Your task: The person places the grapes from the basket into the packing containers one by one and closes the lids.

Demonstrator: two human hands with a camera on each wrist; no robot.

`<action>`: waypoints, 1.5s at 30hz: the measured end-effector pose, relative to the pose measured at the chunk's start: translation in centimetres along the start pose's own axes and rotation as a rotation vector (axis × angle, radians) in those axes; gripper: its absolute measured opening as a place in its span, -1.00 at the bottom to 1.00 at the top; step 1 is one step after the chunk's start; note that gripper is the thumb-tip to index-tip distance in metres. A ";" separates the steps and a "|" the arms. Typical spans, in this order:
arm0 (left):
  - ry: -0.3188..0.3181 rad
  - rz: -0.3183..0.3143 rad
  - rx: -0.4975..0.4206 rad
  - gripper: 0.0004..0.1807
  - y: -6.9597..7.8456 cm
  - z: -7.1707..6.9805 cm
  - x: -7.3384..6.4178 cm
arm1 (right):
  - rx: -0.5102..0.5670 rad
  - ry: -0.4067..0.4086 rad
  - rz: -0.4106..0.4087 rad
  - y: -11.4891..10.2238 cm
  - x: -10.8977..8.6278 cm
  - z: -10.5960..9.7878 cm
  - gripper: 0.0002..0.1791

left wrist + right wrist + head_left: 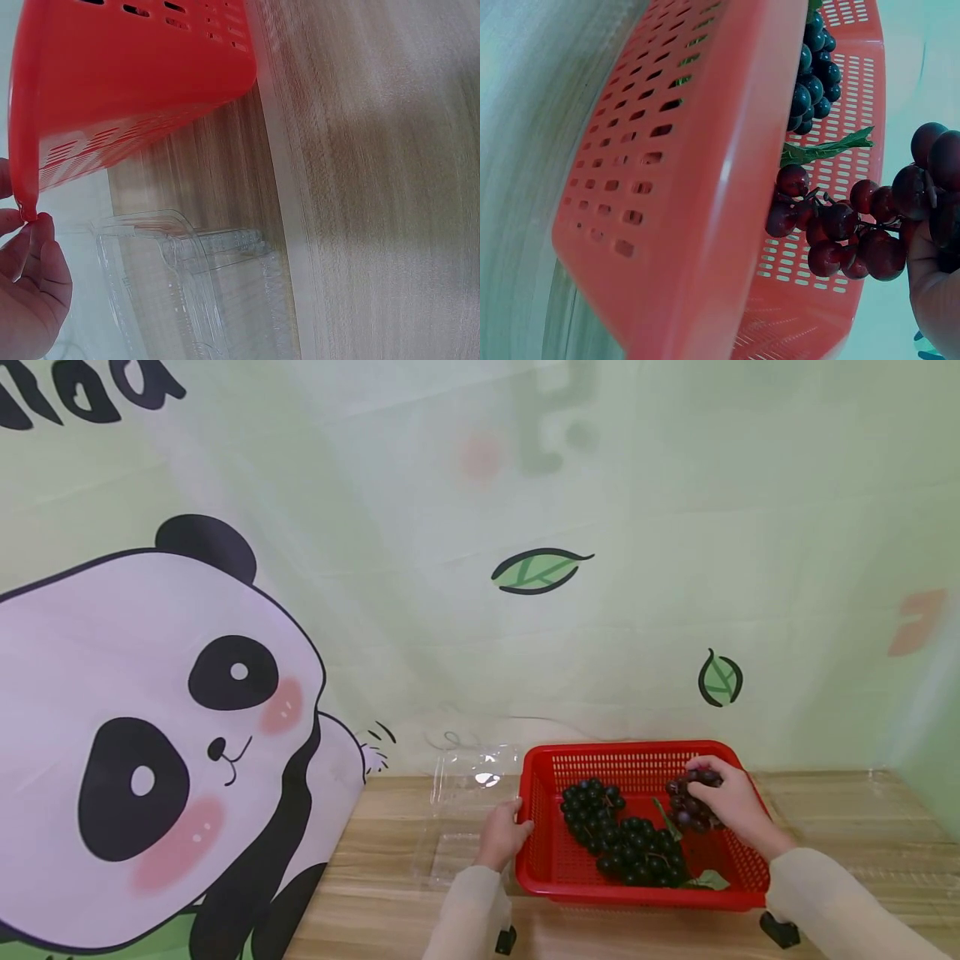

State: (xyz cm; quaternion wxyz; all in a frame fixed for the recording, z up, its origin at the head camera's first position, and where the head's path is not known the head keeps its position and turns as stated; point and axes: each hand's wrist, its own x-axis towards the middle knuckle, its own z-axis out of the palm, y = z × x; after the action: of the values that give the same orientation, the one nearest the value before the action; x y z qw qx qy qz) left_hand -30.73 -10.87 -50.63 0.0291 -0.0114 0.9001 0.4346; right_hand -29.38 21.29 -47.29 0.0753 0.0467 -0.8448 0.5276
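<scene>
A red plastic basket (645, 897) stands on the wooden table. My left hand (501, 837) pinches its left rim, fingers and thumb on either side of the edge, as the left wrist view also shows. Inside the basket's right part, my right hand (738, 806) holds a bunch of dark red grapes (692, 814) near its upper end. In the right wrist view the red grapes (840, 225) hang down beside the basket wall. Dark, nearly black grapes (637, 852) lie in the middle and left of the basket, with green leaves (707, 881) by them.
A clear plastic clamshell box (453, 856) stands open left of the basket, its lid raised toward the back. Behind the table (390, 835) hangs a pale green cloth (420, 635) printed with a panda and leaves. Another clear plastic item (885, 785) is faintly visible at the right.
</scene>
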 end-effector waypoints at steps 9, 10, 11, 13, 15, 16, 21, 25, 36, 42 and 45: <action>0.003 0.017 0.010 -0.48 0.0 0.0 0.0 | 0.013 -0.019 0.020 -0.3 -0.1 0.0 -0.67; 0.007 0.029 0.018 -0.49 0.0 0.0 0.0 | 0.014 -0.019 0.021 -0.3 -0.1 0.1 -0.66; 0.011 0.042 0.029 -0.49 0.0 -0.1 0.0 | 0.015 -0.020 0.021 -0.3 -0.1 0.1 -0.66; 0.019 0.069 0.050 -0.51 -0.1 -0.1 0.0 | 0.024 -0.024 0.024 -0.4 -0.2 0.1 -0.65; 0.028 0.090 0.068 -0.52 -0.1 -0.1 0.0 | 0.027 -0.025 0.032 -0.6 -0.2 0.2 -0.65; 0.029 0.091 0.069 -0.52 -0.1 -0.1 0.0 | 0.029 -0.026 0.033 -0.7 -0.2 0.2 -0.65; 0.023 0.068 0.056 -0.50 -0.2 0.0 0.0 | 0.038 -0.027 0.039 -1.0 -0.1 0.3 -0.66; 0.017 0.045 0.035 -0.49 -0.2 0.0 0.0 | 0.046 -0.032 0.040 -1.3 -0.1 0.4 -0.65; 0.006 0.053 0.016 -0.49 -0.2 0.0 0.0 | 0.059 -0.045 0.036 -2.0 -0.2 0.8 -0.64; 0.003 0.058 0.008 -0.49 -0.2 0.0 0.0 | 0.085 -0.046 0.023 -2.6 -0.2 1.1 -0.65; 0.001 0.056 0.004 -0.49 -0.2 0.0 0.0 | 0.081 -0.038 0.002 -2.9 -0.2 1.3 -0.66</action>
State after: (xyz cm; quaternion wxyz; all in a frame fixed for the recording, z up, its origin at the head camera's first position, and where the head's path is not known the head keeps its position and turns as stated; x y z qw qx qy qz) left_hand -30.76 -11.00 -50.82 0.0166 0.0137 0.9010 0.4333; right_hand -28.86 18.88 -45.28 0.0567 0.0591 -0.8240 0.5606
